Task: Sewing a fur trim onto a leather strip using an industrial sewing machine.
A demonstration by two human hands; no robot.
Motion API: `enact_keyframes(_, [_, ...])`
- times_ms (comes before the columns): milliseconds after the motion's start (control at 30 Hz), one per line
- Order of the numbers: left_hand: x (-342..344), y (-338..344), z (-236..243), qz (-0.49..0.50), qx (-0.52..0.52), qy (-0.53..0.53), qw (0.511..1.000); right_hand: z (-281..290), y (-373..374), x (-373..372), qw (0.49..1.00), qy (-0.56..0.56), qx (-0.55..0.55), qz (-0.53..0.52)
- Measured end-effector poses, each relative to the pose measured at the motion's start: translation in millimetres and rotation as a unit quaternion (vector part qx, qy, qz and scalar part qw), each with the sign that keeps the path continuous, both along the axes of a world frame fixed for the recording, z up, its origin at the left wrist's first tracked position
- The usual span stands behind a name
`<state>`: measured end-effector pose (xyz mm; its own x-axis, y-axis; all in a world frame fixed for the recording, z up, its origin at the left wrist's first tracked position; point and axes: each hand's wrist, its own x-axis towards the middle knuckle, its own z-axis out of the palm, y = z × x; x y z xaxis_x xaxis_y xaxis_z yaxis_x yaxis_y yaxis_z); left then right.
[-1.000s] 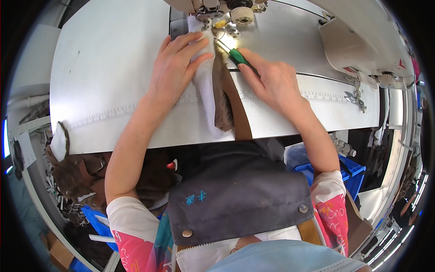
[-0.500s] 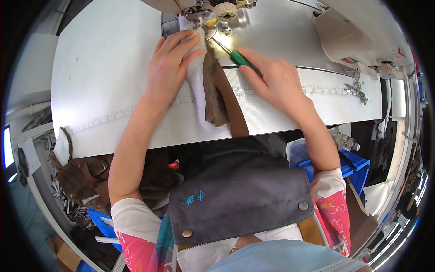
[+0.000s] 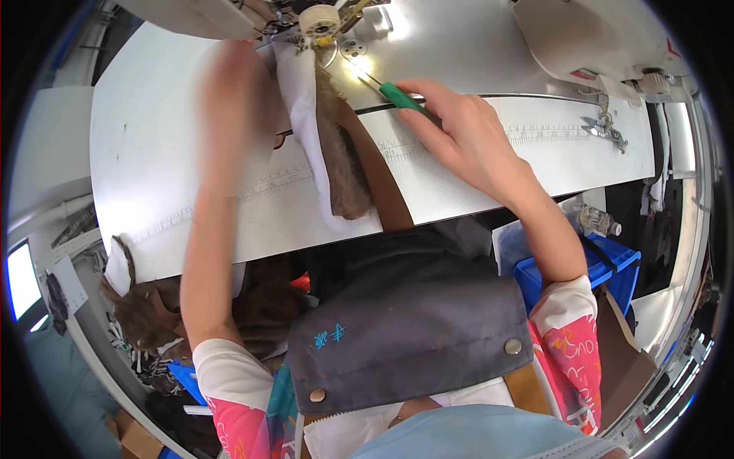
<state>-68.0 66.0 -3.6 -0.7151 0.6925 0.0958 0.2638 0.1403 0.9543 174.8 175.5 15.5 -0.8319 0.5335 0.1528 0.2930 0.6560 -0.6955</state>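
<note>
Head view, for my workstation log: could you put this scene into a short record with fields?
Left hand: blurred, left of the furry strip; contact unclear
Right hand: grip closed round a green-handled tool pointing toward the sewing machine
Furry strip: white and brown, on the white table, far end at the machine
Brown band: along the strip's right side
Table's right part: metal snips

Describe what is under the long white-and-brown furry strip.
Around the strip show the flat white table and shiny metal plate; a smooth brown band edges its right side. What lies directly beneath is covered.
</note>
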Motion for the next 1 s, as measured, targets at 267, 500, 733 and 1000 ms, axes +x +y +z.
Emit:
enact_keyframes(267, [-120.3,60.0,-36.8,-0.206,-0.085,0.129,0.966,1.9,5.2,-8.1,1.0,-0.005,0.008,0.012])
enact_keyframes(500, [-225.4,73.0,-124.7,-0.159,-0.284,0.462,0.825,1.1,11.6,-32.8,0.997,-0.015,0.061,0.039])
enact_keyframes(733, [-154.5,65.4,-84.2,-0.157,-0.082,0.044,0.983,-23.2,21.5,-55.7,0.994,0.04,0.08,0.059])
enact_keyframes(1000, [-97.7,31.9,-41.4,-0.076,-0.084,0.124,0.986,-30.5,13.5,-66.5,0.972,0.045,0.229,0.015])
